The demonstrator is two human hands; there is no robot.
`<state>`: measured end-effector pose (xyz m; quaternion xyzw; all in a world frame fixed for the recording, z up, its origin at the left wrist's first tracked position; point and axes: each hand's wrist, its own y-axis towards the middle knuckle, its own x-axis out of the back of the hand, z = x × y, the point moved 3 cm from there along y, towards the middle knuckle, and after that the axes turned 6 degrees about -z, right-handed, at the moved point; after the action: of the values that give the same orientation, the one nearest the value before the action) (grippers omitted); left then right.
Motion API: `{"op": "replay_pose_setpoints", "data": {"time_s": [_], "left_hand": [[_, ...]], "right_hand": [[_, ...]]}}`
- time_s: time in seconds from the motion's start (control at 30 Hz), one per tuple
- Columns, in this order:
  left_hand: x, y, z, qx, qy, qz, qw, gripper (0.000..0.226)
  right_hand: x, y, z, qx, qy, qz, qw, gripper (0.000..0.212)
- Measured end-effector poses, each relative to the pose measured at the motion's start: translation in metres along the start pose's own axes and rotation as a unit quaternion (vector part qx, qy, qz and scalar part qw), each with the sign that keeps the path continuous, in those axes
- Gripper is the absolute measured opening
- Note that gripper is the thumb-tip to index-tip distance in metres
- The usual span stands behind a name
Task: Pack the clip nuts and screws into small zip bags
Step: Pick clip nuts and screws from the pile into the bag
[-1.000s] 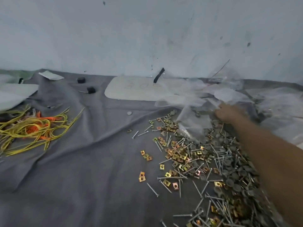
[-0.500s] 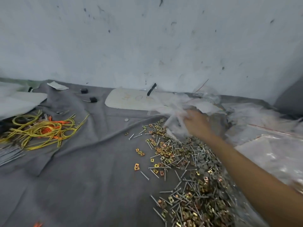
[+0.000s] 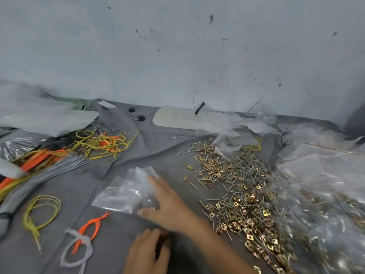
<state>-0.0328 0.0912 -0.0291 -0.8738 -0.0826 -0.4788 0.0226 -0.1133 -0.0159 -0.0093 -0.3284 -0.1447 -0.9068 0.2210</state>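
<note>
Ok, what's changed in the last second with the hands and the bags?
The right hand has come back from the far plastic heap and now rests, fingers spread, on clear zip bags newly laid on the grey cloth. The left hand has come into view at the bottom. The pile of clip nuts and screws and the yellow wires lie as before.

We're looking at a plain grey cloth. The clip nuts flash brassy gold, and the screws show dull silver. The zip bag is clear with white glints. We see yellow wires and bright orange ties. The wall is pale blue-grey, flecked with dark specks.
</note>
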Motion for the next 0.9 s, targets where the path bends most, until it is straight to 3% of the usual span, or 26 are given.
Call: {"op": "replay_pose_setpoints", "data": {"time_s": [0.07,0.17,0.37,0.5,0.57,0.63,0.8,0.9], "left_hand": [[0.002,-0.004,0.006,-0.057,-0.019,-0.098,0.993,0.027],[0.011,0.011,0.023,-0.042,-0.037,-0.198,0.979,0.027],[0.001,0.055,0.033,0.024,0.059,-0.157,0.986,0.058],[0.013,0.076,0.038,0.018,0.04,-0.216,0.975,0.045],[0.024,0.077,0.037,0.001,-0.046,-0.279,0.959,0.025],[0.035,0.075,0.035,0.034,-0.172,-0.321,0.931,0.009],[0.05,0.064,0.021,0.053,-0.39,-0.297,0.87,0.023],[0.048,0.046,0.014,0.066,-0.521,-0.23,0.819,0.03]], "right_hand": [[0.005,-0.027,-0.006,-0.007,0.042,-0.095,0.995,0.072],[0.001,-0.077,-0.018,-0.033,0.054,-0.217,0.974,0.047],[-0.019,-0.118,-0.025,-0.022,0.038,-0.256,0.966,0.032],[-0.017,-0.117,-0.026,-0.042,0.037,-0.247,0.968,0.022],[-0.017,-0.118,-0.025,-0.042,0.047,-0.248,0.967,0.018],[-0.016,-0.118,-0.025,-0.045,0.061,-0.246,0.966,0.015],[-0.013,-0.119,-0.028,-0.049,0.096,-0.266,0.958,0.015],[-0.011,-0.12,-0.029,-0.067,0.138,-0.276,0.949,0.025]]}}
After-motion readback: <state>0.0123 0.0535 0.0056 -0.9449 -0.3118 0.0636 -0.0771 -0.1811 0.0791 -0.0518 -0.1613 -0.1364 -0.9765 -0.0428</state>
